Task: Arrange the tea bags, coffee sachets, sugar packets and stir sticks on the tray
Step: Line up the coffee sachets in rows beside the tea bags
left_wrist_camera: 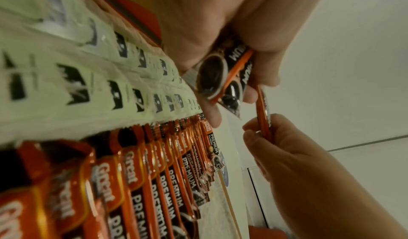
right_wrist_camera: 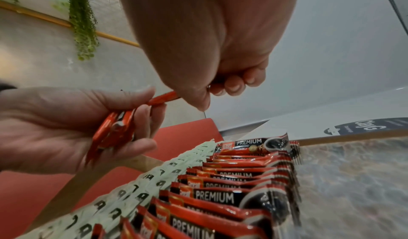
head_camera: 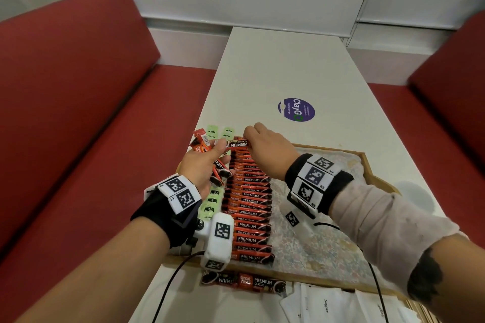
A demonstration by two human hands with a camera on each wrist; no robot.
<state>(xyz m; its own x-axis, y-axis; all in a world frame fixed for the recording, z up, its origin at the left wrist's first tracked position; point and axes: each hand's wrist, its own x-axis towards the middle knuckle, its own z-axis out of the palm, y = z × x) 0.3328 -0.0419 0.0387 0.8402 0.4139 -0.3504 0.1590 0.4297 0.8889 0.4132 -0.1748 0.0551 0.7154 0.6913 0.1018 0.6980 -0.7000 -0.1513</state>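
Note:
A wooden tray (head_camera: 328, 147) with a flowered liner holds a long overlapping row of red coffee sachets (head_camera: 249, 207) (right_wrist_camera: 232, 181) (left_wrist_camera: 154, 181). A column of green tea bags (head_camera: 210, 204) (left_wrist_camera: 77, 72) lies to its left. My left hand (head_camera: 219, 148) (left_wrist_camera: 249, 92) (right_wrist_camera: 141, 119) hovers over the row's far end and grips a small bundle of coffee sachets (head_camera: 219, 170) (left_wrist_camera: 218, 79) (right_wrist_camera: 114, 129). My right hand (head_camera: 248, 139) (left_wrist_camera: 258, 131) (right_wrist_camera: 209, 92) pinches one end of a single sachet (head_camera: 237, 144) (left_wrist_camera: 262, 113) (right_wrist_camera: 163, 99); its other end lies at the left hand's fingertips.
Loose sachets (head_camera: 200, 141) and tea bags (head_camera: 213, 130) lie past the tray's far left corner. A joined sachet strip (head_camera: 244, 282) and white sugar packets (head_camera: 325, 307) lie in front of the tray. A purple sticker (head_camera: 296, 109) marks the white table. Red benches flank it.

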